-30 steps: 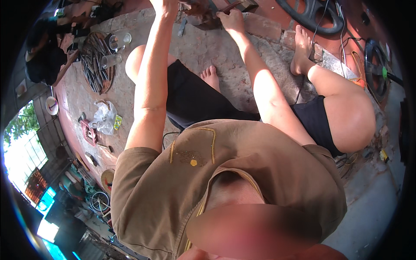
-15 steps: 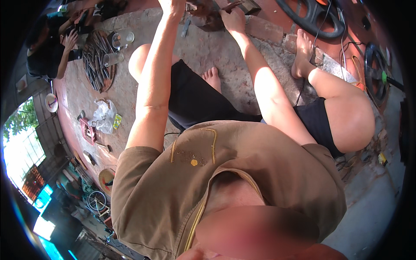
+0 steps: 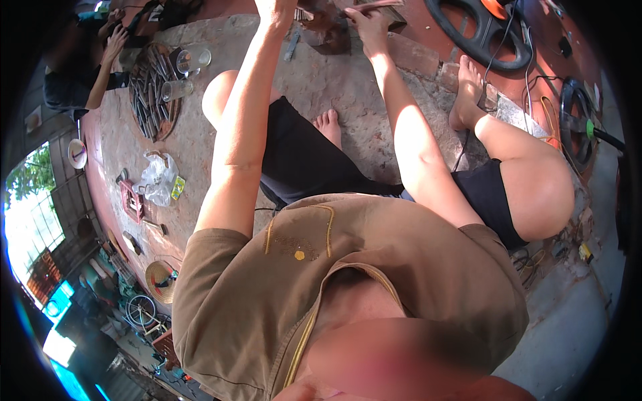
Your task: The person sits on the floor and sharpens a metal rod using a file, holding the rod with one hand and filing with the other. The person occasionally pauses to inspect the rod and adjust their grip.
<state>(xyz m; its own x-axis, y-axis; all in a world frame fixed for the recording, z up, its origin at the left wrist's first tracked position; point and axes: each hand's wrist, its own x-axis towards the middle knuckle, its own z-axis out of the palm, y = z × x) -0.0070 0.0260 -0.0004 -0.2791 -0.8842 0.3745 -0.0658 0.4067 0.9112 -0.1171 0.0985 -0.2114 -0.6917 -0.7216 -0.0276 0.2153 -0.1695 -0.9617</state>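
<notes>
- Shirt [image 3: 374,294] comes first, brown with yellow piping, filling the near part of the view; you sit on a rough concrete floor [image 3: 348,87] in black shorts [image 3: 301,160], one bare foot [image 3: 329,125] tucked in at the middle and the other foot [image 3: 466,93] set out to your right.
- Your left hand [image 3: 275,12] is stretched up to the far edge of the floor; its fingers are cut off by the top of the picture, so you cannot tell whether they are apart or closed.
- Your right hand [image 3: 366,23] reaches to the same far edge, fingers together and curled down on the rusty metal piece [image 3: 331,30] that lies there between your two hands.
- A small grey metal tool [image 3: 291,48] lies on the floor just below your left hand.
- To your right, a black wheel-like ring [image 3: 481,40] lies on the red ground beyond your foot, with a cable [image 3: 528,87] running past it.
- To your left, a clear plastic bag [image 3: 159,180] sits near the left edge, and farther out a round rack of dark metal rods [image 3: 152,90] with two clear glasses [image 3: 180,77] beside it.
- At the far left corner another person's hand [image 3: 115,41] reaches toward that rack.
</notes>
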